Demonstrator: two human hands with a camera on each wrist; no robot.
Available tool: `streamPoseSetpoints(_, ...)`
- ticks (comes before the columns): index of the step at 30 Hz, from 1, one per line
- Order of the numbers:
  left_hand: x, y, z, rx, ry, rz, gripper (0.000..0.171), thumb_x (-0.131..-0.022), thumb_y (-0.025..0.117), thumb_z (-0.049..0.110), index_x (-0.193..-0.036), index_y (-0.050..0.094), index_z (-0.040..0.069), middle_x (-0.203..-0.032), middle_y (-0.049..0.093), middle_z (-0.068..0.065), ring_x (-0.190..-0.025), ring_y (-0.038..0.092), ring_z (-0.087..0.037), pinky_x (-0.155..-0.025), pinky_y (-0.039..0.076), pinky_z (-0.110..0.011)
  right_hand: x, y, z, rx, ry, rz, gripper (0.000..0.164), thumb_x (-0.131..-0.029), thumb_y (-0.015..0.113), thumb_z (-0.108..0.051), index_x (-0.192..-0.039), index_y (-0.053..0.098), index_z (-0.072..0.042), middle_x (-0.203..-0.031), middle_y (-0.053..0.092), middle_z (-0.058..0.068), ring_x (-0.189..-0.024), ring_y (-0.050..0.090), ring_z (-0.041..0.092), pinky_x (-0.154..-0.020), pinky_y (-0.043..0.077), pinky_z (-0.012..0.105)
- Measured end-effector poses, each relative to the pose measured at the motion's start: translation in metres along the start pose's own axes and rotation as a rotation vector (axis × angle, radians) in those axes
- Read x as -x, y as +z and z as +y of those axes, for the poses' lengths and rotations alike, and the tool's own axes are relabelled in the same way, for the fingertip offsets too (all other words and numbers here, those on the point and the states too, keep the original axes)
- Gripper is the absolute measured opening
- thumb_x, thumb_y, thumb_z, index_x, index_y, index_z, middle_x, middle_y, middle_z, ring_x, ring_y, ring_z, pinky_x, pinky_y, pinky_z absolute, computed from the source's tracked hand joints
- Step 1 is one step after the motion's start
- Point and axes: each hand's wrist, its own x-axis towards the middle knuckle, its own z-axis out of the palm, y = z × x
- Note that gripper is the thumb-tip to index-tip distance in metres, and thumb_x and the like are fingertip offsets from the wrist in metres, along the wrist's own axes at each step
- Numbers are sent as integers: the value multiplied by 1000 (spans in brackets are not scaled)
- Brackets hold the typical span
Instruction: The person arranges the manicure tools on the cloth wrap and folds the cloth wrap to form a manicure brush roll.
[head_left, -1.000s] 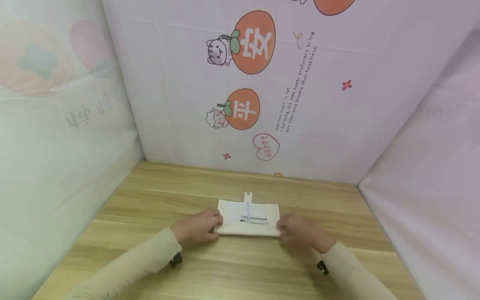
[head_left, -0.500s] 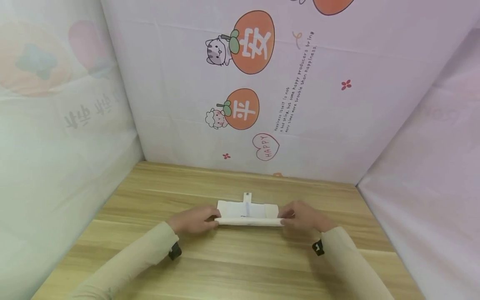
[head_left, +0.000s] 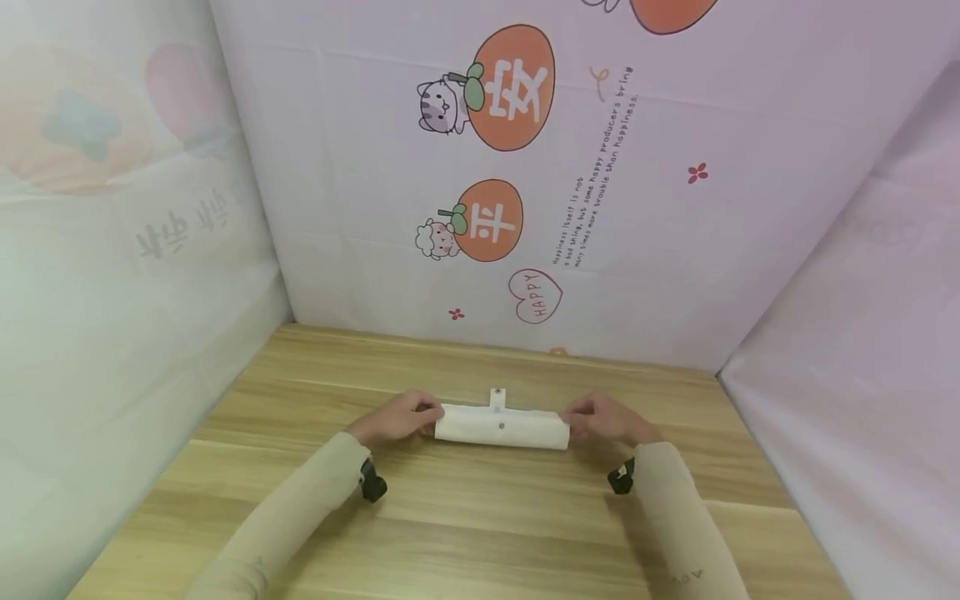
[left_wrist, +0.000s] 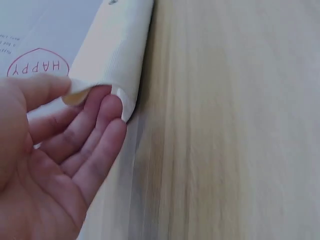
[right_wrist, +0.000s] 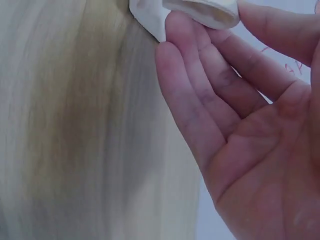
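Observation:
A cream fabric roll-up pouch [head_left: 480, 427] lies folded over into a narrow roll, a metal snap on its outer face. From its far side sticks out a short strap [head_left: 498, 398] with another snap. My left hand [head_left: 402, 416] pinches the roll's left end between thumb and fingers; in the left wrist view the pouch's open end [left_wrist: 117, 55] shows the fingertips tucked at the fold. At the opposite end, my right hand [head_left: 609, 418] pinches the edge likewise, and the right wrist view shows the rolled fabric [right_wrist: 212, 12] between thumb and fingers. The inside of the roll is hidden.
The wood-grain table [head_left: 495, 533] extends around the pouch on all sides. A printed white cloth wall [head_left: 360, 208] rises behind it, with more cloth at left and right. Dark wrist-worn devices [head_left: 372, 483] sit at both cuffs.
Both hands have lifted the pouch's near edge and folded it away from the body. Its pocket and zip are now covered, and the snap on the outer face has come into view.

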Motion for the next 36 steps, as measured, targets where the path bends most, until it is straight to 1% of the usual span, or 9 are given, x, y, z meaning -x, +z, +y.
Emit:
streamPoseSetpoints(5,-6,4,1,59,-79,59,27,-111,53,21,-103,70,2,-87,71,-8,-81,68,-17,-76,59,-31,-3,5,2,-107,52,40,35,-106,63,-19,-119,71,12,-102,79,18,-90,78,26,-84,65,39)
streamPoseSetpoints(10,-9,7,2,60,-155,109,25,-110,56,19,-99,70,1,-85,72,-8,-77,67,-16,-73,58,-29,-3,13,-5,-117,106,111,33,-104,64,-16,-114,72,14,-94,79,19,-83,77,25,-79,66,39)
streamPoseSetpoints(17,-15,12,5,-56,-196,160,28,-108,60,18,-86,72,6,-77,70,-5,-69,62,-14,-67,52,-26,-3,23,-14,-111,195,185,32,-101,67,-16,-110,73,14,-94,78,25,-77,77,25,-75,66,41)
streamPoseSetpoints(20,-16,14,6,-125,-203,187,23,-107,62,17,-90,72,5,-78,71,-4,-68,63,-14,-68,53,-28,-5,26,-16,-96,227,220,33,-100,70,-17,-110,72,15,-96,78,26,-76,77,23,-73,66,39)
streamPoseSetpoints(23,-17,15,8,-205,-209,217,18,-105,65,17,-96,73,4,-82,72,-6,-68,63,-15,-71,54,-30,-8,30,-15,-82,266,279,31,-97,73,-17,-105,75,14,-88,79,22,-70,74,19,-66,64,33)
streamPoseSetpoints(27,-20,17,12,-304,-166,245,10,-101,70,14,-99,73,4,-92,73,-8,-80,63,-18,-80,56,-37,-12,37,-9,-64,306,362,26,-93,78,-17,-91,78,9,-74,76,11,-60,69,14,-57,58,27)
streamPoseSetpoints(31,-22,17,17,-379,-53,213,11,-99,71,8,-108,75,4,-109,73,-10,-102,66,-23,-94,56,-45,-12,40,-9,-8,309,408,24,-91,79,-19,-83,79,3,-65,70,3,-55,61,11,-53,52,25)
streamPoseSetpoints(34,-22,18,20,-429,27,142,23,-100,72,16,-119,75,4,-122,72,-12,-113,66,-26,-102,55,-46,-10,38,-15,141,257,413,27,-92,78,-23,-76,78,-1,-59,64,-1,-53,53,10,-53,46,25)
streamPoseSetpoints(36,-22,20,21,-466,64,101,31,-98,75,22,-124,73,3,-126,71,-12,-116,66,-27,-104,55,-45,-10,36,-19,258,206,421,28,-92,78,-23,-73,77,-3,-61,64,-1,-55,51,11,-55,44,26)
